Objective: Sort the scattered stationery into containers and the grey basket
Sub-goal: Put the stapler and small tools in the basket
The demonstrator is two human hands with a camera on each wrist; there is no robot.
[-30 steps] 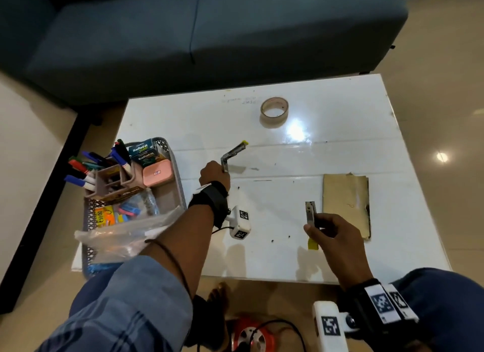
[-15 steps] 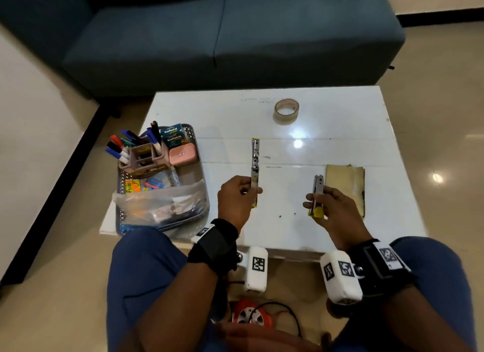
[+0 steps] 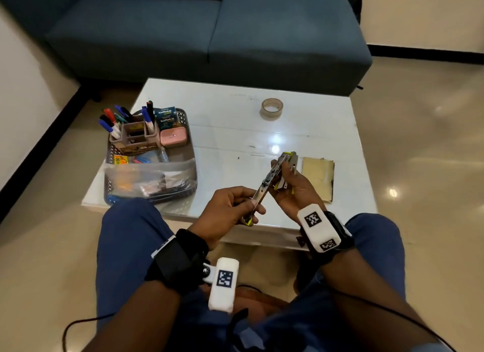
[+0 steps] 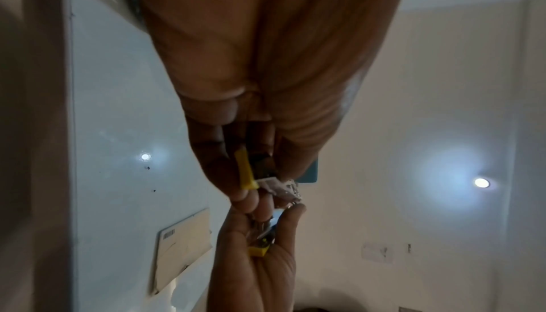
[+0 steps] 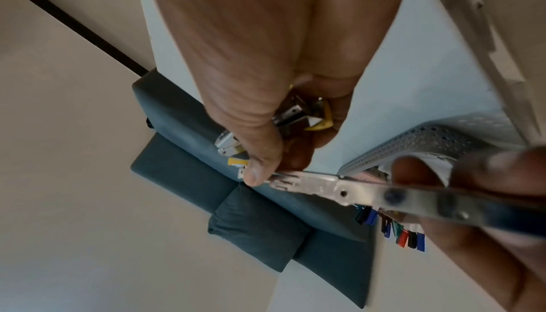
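**Two stapler pieces brought together above the table's near edge**

The left hand (image 3: 230,207) pinches the lower end of a long silver metal stapler strip with a yellow tip (image 3: 267,184), thumb and fingers curled round it. The strip slants up to the right, where its upper end meets a shorter silver-and-yellow stapler body (image 3: 286,168) cupped in the right hand (image 3: 293,191), fingers curled about it and the thumb pressing on the strip's end. Both pieces are held in the air, above the near edge of the glossy white low table (image 3: 235,121).

At the table's left end stands the grey perforated plastic basket (image 3: 190,142), holding a brown pen holder with coloured markers (image 3: 136,131), a pink case (image 3: 173,137), two teal boxes (image 3: 165,117) and a clear plastic bag (image 3: 149,178). A roll of brown tape (image 3: 271,108) lies near the far edge, well apart from the hands. A tan cardboard piece (image 3: 318,176) lies just beside the right hand. A dark blue sofa (image 3: 209,31) stands behind the table
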